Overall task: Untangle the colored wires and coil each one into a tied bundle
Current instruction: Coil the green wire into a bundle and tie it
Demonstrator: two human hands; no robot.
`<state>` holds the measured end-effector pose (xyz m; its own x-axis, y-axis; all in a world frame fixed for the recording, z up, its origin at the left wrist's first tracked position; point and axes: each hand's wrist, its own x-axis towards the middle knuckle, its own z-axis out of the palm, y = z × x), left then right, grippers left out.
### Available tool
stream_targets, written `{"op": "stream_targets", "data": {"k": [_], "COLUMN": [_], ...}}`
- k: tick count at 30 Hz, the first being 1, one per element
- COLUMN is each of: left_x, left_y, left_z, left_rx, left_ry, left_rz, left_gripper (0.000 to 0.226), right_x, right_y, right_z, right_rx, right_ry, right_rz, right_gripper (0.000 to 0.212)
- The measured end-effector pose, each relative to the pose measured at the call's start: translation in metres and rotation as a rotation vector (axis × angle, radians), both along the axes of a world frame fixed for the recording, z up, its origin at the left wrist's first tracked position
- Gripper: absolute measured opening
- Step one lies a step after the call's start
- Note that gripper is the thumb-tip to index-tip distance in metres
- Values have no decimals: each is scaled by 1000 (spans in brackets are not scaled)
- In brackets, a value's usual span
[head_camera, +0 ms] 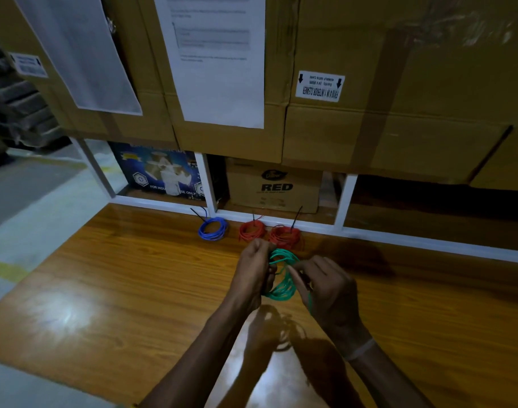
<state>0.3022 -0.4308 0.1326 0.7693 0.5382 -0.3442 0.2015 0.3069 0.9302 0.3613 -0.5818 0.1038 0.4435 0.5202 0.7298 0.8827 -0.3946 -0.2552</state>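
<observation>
A coil of green wire (282, 285) hangs above the wooden table (134, 290) between both hands. My left hand (254, 275) grips the coil's left side with curled fingers. My right hand (325, 290) pinches the coil's right side, and a loose green strand runs down under its palm. At the table's far edge lie a blue wire bundle (213, 228) and two red wire bundles (251, 231) (285, 237), each tied with a black cable tie that sticks up.
A white metal rack frame (346, 198) borders the table's far edge. Stacked cardboard boxes (369, 98) with paper sheets taped on fill the shelf above. A box marked RED (276, 187) and a blue printed box (160, 172) stand below. Grey floor lies to the left.
</observation>
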Motion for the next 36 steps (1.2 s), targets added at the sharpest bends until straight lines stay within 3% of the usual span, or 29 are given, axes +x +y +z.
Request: {"op": "stream_targets", "data": {"k": [3, 11, 16, 19, 23, 26, 32, 34, 36], "left_x": [4, 14, 12, 9, 6, 3, -4, -6, -8], "left_y": [7, 24, 34, 38, 37, 35, 24, 19, 15], "left_z": [-2, 2, 2, 0, -1, -1, -2, 1, 4], "left_rx": [123, 149, 254, 310, 309, 346, 249, 198, 130], "left_ry": [-37, -91, -172, -167, -166, -162, -264, -286, -305], "left_rz": [-46, -161, -208, -234, -257, -292, -307, -284, -249], "left_gripper": [16, 15, 13, 12, 15, 17, 18, 15, 15], "right_x": [5, 23, 34, 37, 37, 37, 29, 25, 17], "right_y": [-1, -3, -13, -16, -12, -9, -2, 1, 4], "right_z": [9, 35, 60, 72, 78, 78, 75, 72, 71], "right_rx": [-9, -65, -253, -349, -325, -247, 246, 403, 498], "right_ry": [50, 113, 290, 285, 268, 319, 1014, 1167, 1286], "right_rz": [6, 48, 157, 198, 137, 77, 273, 361, 419], "right_gripper": [10, 11, 15, 19, 12, 13, 11, 18, 12]}}
